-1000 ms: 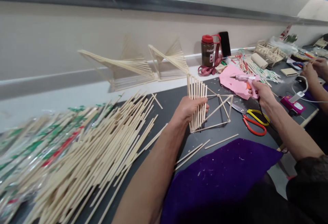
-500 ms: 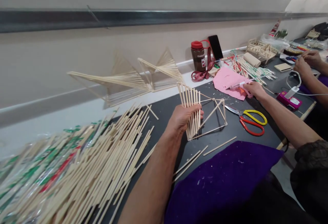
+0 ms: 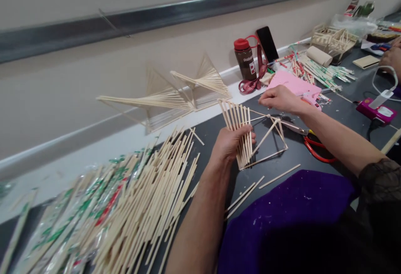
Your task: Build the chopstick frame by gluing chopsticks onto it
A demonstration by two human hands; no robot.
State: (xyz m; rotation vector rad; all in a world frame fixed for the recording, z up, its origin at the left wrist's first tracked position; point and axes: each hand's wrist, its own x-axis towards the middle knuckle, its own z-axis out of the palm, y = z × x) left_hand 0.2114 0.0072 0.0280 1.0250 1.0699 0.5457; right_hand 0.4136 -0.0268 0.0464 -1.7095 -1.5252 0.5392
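Stick frame [image 3: 245,138] stays clasped by left hand [image 3: 233,142]; curled right hand [image 3: 278,100] released glue gun [image 3: 313,104].

The bare right forearm [image 3: 338,134] partly hides the red-and-yellow-handled metal scissors [image 3: 296,128] near the tabletop's [image 3: 297,155] front edge.

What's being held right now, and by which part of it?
The left hand holds the stick frame by its fanned sticks. Whether the right hand holds anything cannot be told.
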